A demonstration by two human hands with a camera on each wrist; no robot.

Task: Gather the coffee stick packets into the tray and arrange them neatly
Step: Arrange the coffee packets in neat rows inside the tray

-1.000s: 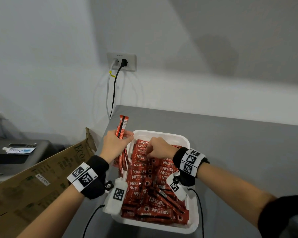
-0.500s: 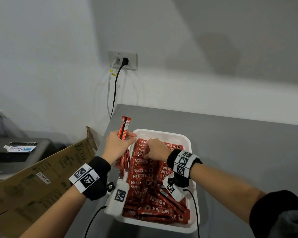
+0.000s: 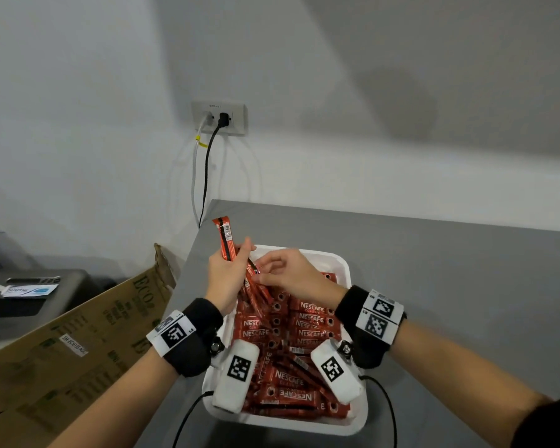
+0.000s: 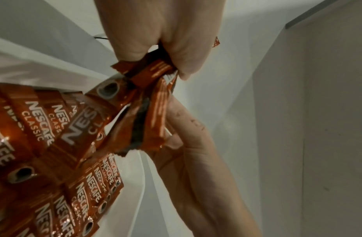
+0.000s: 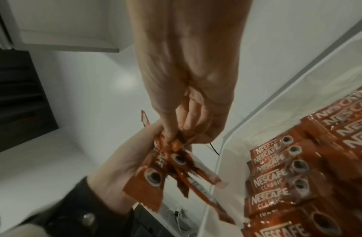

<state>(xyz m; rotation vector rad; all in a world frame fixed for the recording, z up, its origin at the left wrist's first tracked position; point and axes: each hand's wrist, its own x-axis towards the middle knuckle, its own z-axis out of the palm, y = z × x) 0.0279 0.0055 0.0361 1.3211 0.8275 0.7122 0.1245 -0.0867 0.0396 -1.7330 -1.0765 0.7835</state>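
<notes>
A white tray (image 3: 344, 264) on the grey table holds several red Nescafe stick packets (image 3: 307, 318), rows at the far end and a loose pile near me. Over the tray's far left corner my left hand (image 3: 236, 263) grips a bunch of packets (image 3: 226, 236) upright, one sticking up above the fist. My right hand (image 3: 260, 277) is right beside it and pinches a packet of that bunch between thumb and fingers. The right wrist view shows this pinch (image 5: 173, 141) on the bunch (image 5: 155, 170). In the left wrist view my left hand (image 4: 155, 48) clamps the packets' ends (image 4: 154, 70).
A brown cardboard box (image 3: 78, 337) leans against the table's left side. Behind it stands a dark unit (image 3: 29, 299) with a white pouch on top. A wall socket (image 3: 220, 118) with two cables hangs above the table's far corner. Bare grey tabletop (image 3: 450, 286) lies right of the tray.
My right hand has left the packets lying in the tray and moved up and left to the bunch in my left hand. The left hand has tilted the bunch slightly.
</notes>
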